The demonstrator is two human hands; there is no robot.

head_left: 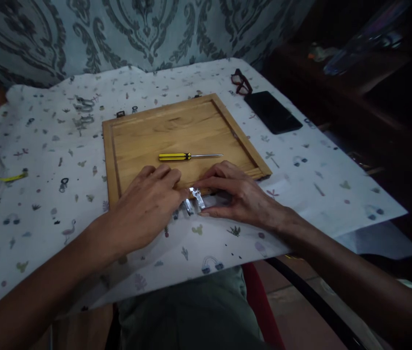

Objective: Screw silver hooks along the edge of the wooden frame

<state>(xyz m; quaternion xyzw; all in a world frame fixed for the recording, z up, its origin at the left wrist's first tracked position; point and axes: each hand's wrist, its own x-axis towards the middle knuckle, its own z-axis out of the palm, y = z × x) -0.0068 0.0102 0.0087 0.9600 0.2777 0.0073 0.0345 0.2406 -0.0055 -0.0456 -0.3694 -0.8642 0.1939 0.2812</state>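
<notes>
A framed wooden panel (176,124), like a cabinet door, lies flat on the table. At its near edge sits a shiny metal hinge (196,195). My right hand (240,197) pinches this hinge between thumb and fingers from the right. On the left, my left hand (151,204) is closed over the panel's near edge, its fingertips partly hidden and its thumb side against the hinge. A screwdriver (176,156) with a yellow and black handle rests on the panel just beyond both hands, its shaft pointing right.
Several silver metal pieces (84,109) lie at the back left on the patterned tablecloth (45,194). Dark-framed glasses (241,82) and a black phone (273,112) are at the back right. A yellow strip (11,177) lies at the left. A patterned curtain (147,34) hangs behind.
</notes>
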